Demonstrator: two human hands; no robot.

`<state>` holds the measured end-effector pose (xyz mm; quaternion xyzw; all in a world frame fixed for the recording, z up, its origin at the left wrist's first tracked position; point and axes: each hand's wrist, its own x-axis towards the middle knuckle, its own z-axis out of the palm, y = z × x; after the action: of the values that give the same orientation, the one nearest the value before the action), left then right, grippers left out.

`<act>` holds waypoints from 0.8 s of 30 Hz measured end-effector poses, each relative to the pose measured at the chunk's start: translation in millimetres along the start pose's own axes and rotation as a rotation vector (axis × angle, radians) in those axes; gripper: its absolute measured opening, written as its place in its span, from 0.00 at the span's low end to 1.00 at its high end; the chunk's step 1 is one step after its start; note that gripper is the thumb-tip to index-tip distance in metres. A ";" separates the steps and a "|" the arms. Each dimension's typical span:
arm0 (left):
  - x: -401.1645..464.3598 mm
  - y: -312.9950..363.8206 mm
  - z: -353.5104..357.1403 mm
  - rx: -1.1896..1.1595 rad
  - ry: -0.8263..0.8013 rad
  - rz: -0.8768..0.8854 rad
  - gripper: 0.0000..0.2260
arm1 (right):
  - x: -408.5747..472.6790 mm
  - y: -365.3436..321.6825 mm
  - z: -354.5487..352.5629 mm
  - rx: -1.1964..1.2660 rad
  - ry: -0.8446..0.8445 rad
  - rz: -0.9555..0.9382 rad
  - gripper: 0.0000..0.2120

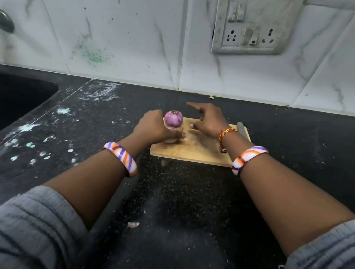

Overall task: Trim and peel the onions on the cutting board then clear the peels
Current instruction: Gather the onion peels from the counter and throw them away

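A dark sink [15,98] sat at the far left of the black tabletop [180,195]. The left hand [154,127] gripped a purple onion [174,119] over the left end of the wooden cutting board [194,151]. The right hand [208,120] hovered beside it, fingers spread and holding nothing. A knife [242,130] lay on the board's right edge.

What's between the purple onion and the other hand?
Only bare cutting board shows between the onion, held by the left hand, and the open right hand, in the head view.
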<state>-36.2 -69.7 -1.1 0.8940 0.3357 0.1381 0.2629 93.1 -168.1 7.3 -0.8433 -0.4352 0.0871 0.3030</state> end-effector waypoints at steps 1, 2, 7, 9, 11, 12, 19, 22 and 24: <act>-2.8 4.8 -1.1 -0.027 0.100 0.010 0.22 | -5.4 6.1 -8.5 -0.046 0.047 0.052 0.29; -5.0 9.9 -1.6 -0.089 0.208 0.038 0.19 | -11.2 12.5 -16.8 -0.083 0.090 0.107 0.27; -21.3 44.3 0.7 -0.298 0.204 0.325 0.06 | -46.8 39.4 -45.5 -0.271 0.138 0.430 0.23; -26.9 53.2 7.6 -0.275 0.116 0.412 0.06 | -59.1 46.7 -47.7 -0.329 0.096 0.537 0.25; -30.2 56.4 14.8 -0.260 0.047 0.442 0.05 | -68.4 52.4 -43.9 -0.334 0.085 0.592 0.24; -30.3 55.9 18.3 -0.264 0.013 0.448 0.05 | -72.1 54.5 -41.1 -0.331 0.092 0.604 0.22; -34.7 44.2 15.1 -0.211 -0.023 0.460 0.05 | -75.6 45.2 -23.1 -0.276 0.227 0.563 0.14; -32.4 39.8 7.2 -0.188 0.084 0.427 0.06 | -67.7 32.0 -7.4 -0.239 0.293 0.495 0.12; -30.6 38.3 2.3 -0.134 0.144 0.404 0.07 | -65.6 23.7 1.5 -0.263 0.299 0.479 0.13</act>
<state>-37.6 -115.5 16.5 0.9115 0.1577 0.2734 0.2638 68.9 -229.4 -15.5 -0.9574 -0.1822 -0.0260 0.2226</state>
